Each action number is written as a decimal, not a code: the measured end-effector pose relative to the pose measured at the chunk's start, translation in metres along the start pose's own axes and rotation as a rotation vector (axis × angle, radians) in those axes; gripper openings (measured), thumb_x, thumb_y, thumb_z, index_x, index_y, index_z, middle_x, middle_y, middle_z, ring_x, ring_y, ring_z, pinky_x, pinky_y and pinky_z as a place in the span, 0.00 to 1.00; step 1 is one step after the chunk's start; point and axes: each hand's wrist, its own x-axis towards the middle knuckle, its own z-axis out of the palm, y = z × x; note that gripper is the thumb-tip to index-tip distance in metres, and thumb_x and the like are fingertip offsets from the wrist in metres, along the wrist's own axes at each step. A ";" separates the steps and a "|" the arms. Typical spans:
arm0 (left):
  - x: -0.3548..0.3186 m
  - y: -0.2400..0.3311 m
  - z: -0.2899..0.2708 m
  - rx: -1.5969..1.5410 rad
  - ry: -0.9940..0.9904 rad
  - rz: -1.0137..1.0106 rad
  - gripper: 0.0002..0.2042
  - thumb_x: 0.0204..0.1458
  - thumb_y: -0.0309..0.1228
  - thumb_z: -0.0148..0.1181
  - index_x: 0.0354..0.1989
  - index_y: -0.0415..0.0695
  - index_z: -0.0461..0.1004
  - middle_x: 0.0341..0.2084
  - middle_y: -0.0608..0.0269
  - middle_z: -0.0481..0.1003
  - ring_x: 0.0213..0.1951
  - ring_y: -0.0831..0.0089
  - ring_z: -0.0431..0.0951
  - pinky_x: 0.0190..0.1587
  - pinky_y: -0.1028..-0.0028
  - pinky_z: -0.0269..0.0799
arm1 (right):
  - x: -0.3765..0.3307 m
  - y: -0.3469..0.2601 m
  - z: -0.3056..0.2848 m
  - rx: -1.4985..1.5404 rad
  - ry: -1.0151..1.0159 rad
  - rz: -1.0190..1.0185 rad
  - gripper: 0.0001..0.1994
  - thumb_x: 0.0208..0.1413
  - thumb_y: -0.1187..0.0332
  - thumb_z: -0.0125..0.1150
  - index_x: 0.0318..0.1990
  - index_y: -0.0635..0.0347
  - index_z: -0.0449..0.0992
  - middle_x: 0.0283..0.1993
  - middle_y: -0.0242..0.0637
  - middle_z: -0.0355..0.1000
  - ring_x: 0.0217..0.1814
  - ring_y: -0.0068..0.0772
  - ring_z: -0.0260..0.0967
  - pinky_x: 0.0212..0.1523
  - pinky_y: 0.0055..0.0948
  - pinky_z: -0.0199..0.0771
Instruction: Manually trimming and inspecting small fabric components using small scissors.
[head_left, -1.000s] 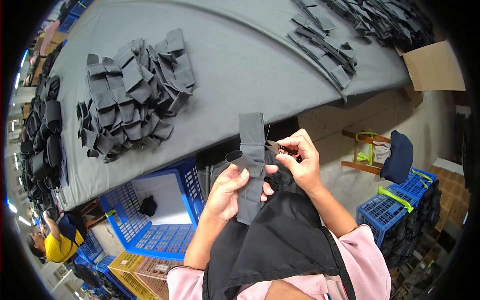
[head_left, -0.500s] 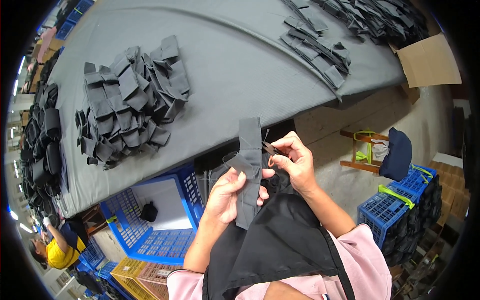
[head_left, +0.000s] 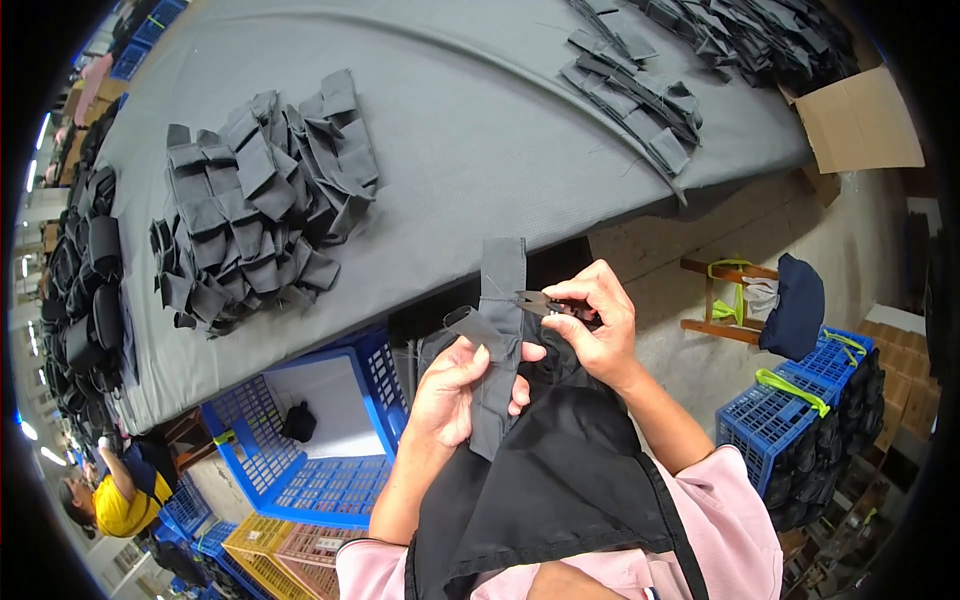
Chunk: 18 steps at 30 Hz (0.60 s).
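My left hand is closed round a dark grey fabric strip with stitched folds and loose threads, held lengthwise over my lap at the table's edge. A folded flap of the strip sticks out beside my thumb. Between the fingers of my right hand is a small pair of thread snips. Their tips reach the right edge of the strip, near a stitched seam above my left hand's fingers. The snips' handles are partly hidden by my fingers.
A grey-covered table spans the front, bearing a pile of fabric strips at left and more strips at right. A blue crate stands at lower left, a stool and stacked blue crates at right. Another person works far left.
My right hand has turned the snips so their tips now point left onto the strip's edge. The orange loop at their handle is no longer visible. The left hand barely moved.
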 end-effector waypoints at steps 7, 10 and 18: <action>-0.002 -0.001 -0.007 -0.017 0.039 0.000 0.22 0.56 0.34 0.52 0.51 0.27 0.61 0.43 0.37 0.71 0.27 0.50 0.77 0.26 0.61 0.76 | 0.008 -0.005 -0.013 0.013 -0.067 0.013 0.12 0.39 0.78 0.67 0.35 0.61 0.76 0.30 0.31 0.63 0.28 0.22 0.62 0.26 0.21 0.63; -0.003 -0.001 -0.006 -0.087 0.024 -0.006 0.21 0.57 0.33 0.51 0.52 0.28 0.59 0.42 0.36 0.70 0.26 0.49 0.77 0.25 0.61 0.75 | 0.008 -0.006 -0.015 0.020 -0.099 -0.010 0.12 0.39 0.78 0.67 0.35 0.61 0.76 0.30 0.32 0.63 0.28 0.23 0.62 0.26 0.21 0.63; -0.003 -0.003 -0.007 -0.262 0.005 -0.037 0.20 0.58 0.31 0.48 0.55 0.33 0.56 0.42 0.35 0.70 0.25 0.48 0.76 0.24 0.60 0.75 | 0.003 0.002 -0.009 0.014 -0.041 -0.062 0.13 0.39 0.72 0.70 0.36 0.59 0.78 0.29 0.31 0.65 0.27 0.20 0.59 0.24 0.19 0.57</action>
